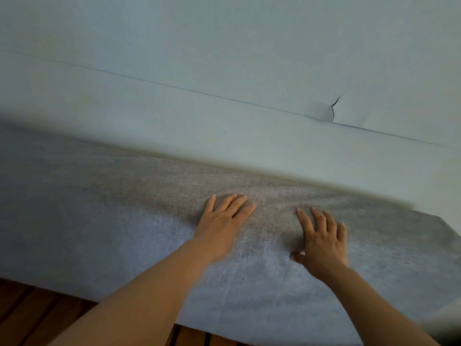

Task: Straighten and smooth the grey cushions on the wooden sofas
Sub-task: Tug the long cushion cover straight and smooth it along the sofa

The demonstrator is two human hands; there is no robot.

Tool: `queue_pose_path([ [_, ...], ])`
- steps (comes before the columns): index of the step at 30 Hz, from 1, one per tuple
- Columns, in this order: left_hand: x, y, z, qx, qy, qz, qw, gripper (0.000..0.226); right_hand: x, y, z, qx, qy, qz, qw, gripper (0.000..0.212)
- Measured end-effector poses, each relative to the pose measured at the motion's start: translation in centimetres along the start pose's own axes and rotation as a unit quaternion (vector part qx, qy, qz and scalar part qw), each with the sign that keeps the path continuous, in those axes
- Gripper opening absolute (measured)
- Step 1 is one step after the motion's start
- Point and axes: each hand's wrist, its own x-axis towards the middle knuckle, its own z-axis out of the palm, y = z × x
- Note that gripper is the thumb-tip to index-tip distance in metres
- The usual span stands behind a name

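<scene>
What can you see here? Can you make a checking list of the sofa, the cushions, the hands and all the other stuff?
Surface: grey seat cushion, woven fabric, lying flat; faint ripples near the hands.
Job's things: back cushions stand behind the seat; a seam crease and a small pucker show there.
Clutter: nothing seen.
Grippers: left hand and right hand both press flat on the seat cushion, fingers spread and straight, holding nothing.
Cables: nothing seen.
Surroundings: wooden slats of the sofa frame show below the cushion's front edge; the picture is blurred along the back of the seat.
</scene>
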Motion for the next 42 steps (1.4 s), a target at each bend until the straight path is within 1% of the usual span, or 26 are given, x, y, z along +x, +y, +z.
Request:
queue_pose_path([
  [2,-1.2,-1.6,-0.3,0.017,0.002,-0.019,1.0,0.093,-0.2,-0.8,-0.4,0.005,-0.008,0.007,1.0,0.106],
  [4,-2.5,-3.7,-0.8,0.032,-0.008,-0.052,0.998,0.095,-0.6,-2.4,-1.0,0.035,-0.011,0.011,0.999,0.106],
  [6,-3.7,-5.7,-1.5,0.042,-0.025,-0.089,0.995,0.096,-1.0,-4.5,-1.5,0.056,-0.003,-0.005,0.998,0.103],
  [8,-4.6,-7.4,-2.5,0.051,-0.04,-0.108,0.992,0.095,-1.1,-6.8,-2.0,0.073,0.008,-0.041,0.996,0.098],
  [11,-5.6,-9.4,-3.2,0.07,-0.037,-0.103,0.991,0.094,-0.9,-10.4,-2.7,0.071,0.025,-0.096,0.993,0.092],
  [12,-6.0,-10.2,-3.3,0.071,-0.025,-0.093,0.993,0.095,-0.8,-11.6,-3.0,0.064,0.034,-0.11,0.991,0.091],
  [15,-6.9,-13.2,-3.3,0.09,0.043,-0.042,0.994,0.098,-0.3,-14.9,-3.3,0.073,0.085,-0.153,0.982,0.086],
  [17,-7.0,-15.0,-2.9,0.063,0.082,-0.032,0.994,0.089,0.3,-16.4,-3.3,0.087,0.126,-0.167,0.974,0.076],
  [19,-6.7,-15.8,-2.8,0.011,0.076,-0.028,0.997,0.073,0.5,-17.4,-3.4,0.095,0.158,-0.164,0.969,0.065],
  [21,-6.2,-16.8,-2.7,-0.039,0.068,-0.023,0.997,0.056,0.5,-19.1,-3.7,0.08,0.165,-0.149,0.972,0.061],
  [23,-5.5,-16.3,-3.0,-0.039,0.082,-0.01,0.996,0.044,0.2,-20.2,-4.2,0.07,0.157,-0.13,0.977,0.059],
  [26,-5.4,-16.6,-3.3,-0.033,0.079,0.025,0.996,0.037,-0.2,-24.5,-5.0,0.076,0.169,-0.111,0.976,0.054],
  [28,-5.8,-17.4,-3.4,-0.042,0.085,0.051,0.994,0.041,-0.3,-26.7,-5.3,0.093,0.174,-0.098,0.975,0.053],
  [30,-6.9,-19.1,-3.4,-0.046,0.088,0.067,0.993,0.054,-0.4,-27.5,-5.1,0.104,0.17,-0.077,0.977,0.057],
  [31,-7.4,-20.0,-3.4,-0.027,0.089,0.07,0.993,0.063,-0.5,-27.2,-5.0,0.105,0.168,-0.07,0.978,0.061],
  [34,-9.9,-24.4,-3.8,0.014,0.082,0.022,0.996,0.078,-0.9,-27.4,-5.1,0.088,0.171,-0.06,0.979,0.077],
  [36,-11.2,-27.1,-4.0,0.028,0.084,-0.011,0.996,0.081,-0.9,-28.4,-5.3,0.077,0.187,-0.093,0.975,0.085],
  [37,-11.9,-28.0,-4.1,0.026,0.087,-0.027,0.996,0.08,-0.7,-29.2,-5.4,0.076,0.191,-0.12,0.971,0.085],
  [39,-12.2,-28.6,-4.3,0.009,0.096,-0.042,0.994,0.069,-0.4,-30.5,-5.8,0.098,0.203,-0.145,0.963,0.074],
  [42,-11.7,-28.5,-4.2,-0.021,0.109,-0.047,0.993,0.05,0.5,-31.8,-6.4,0.126,0.206,-0.166,0.956,0.048],
])
